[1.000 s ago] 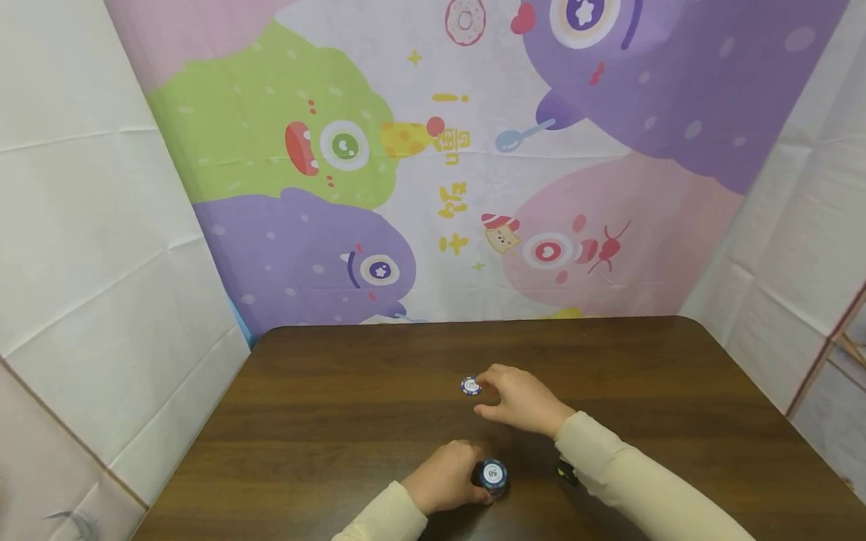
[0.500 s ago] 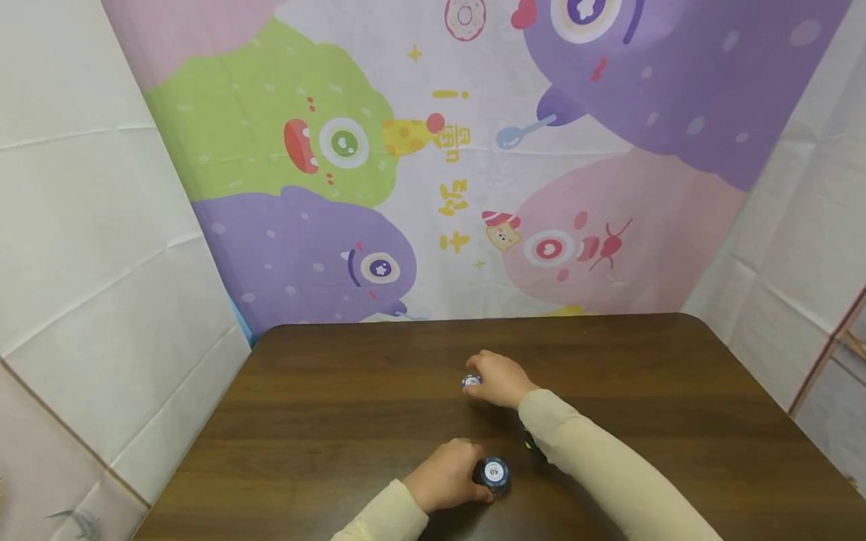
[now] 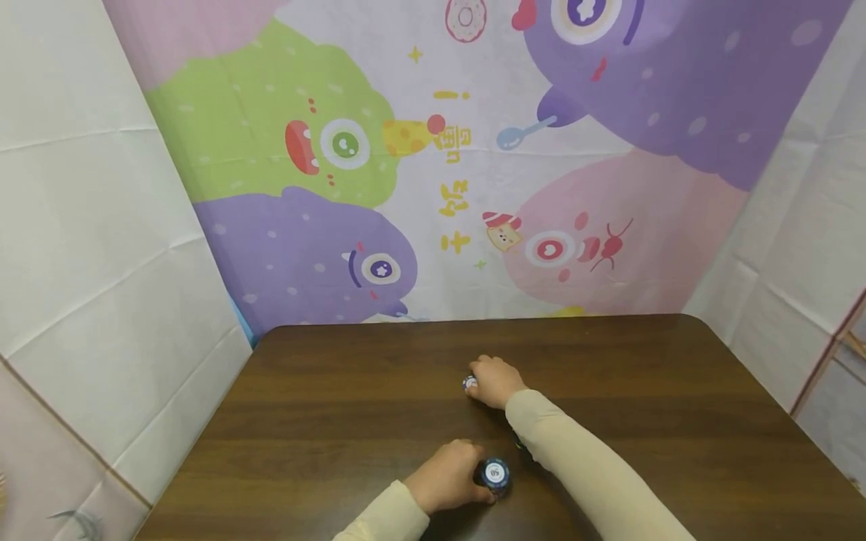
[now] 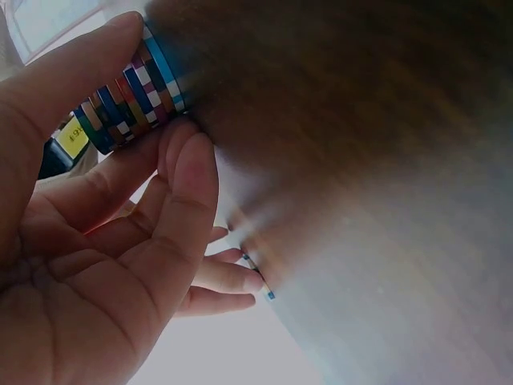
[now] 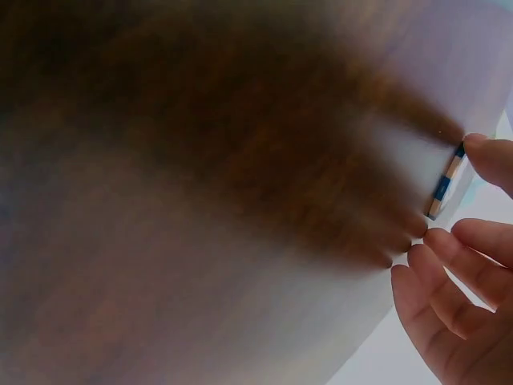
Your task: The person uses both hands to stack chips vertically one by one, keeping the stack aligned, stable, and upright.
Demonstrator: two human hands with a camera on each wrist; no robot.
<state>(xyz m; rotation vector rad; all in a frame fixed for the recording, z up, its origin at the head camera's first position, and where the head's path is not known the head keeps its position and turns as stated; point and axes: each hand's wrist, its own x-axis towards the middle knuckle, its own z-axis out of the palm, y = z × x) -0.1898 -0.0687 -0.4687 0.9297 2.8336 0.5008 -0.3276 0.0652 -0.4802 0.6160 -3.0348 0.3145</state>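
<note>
The single chip point(image 3: 469, 383) is a small flat disc with a white face and a blue-and-white striped edge; it lies on the dark wooden bench point(image 3: 325, 406), at the fingertips of the right hand point(image 3: 496, 380), whose grip pinches its rim. Nearer the person, the left hand point(image 3: 448, 476) has its grip curled round a stack of chips point(image 3: 495, 473), edges banded blue, white and red, standing just right of its thumb.

Striped chip stack point(image 3: 495, 474) upright near table front, single blue-white chip point(image 3: 469, 383) mid-table, prob. flat
</note>
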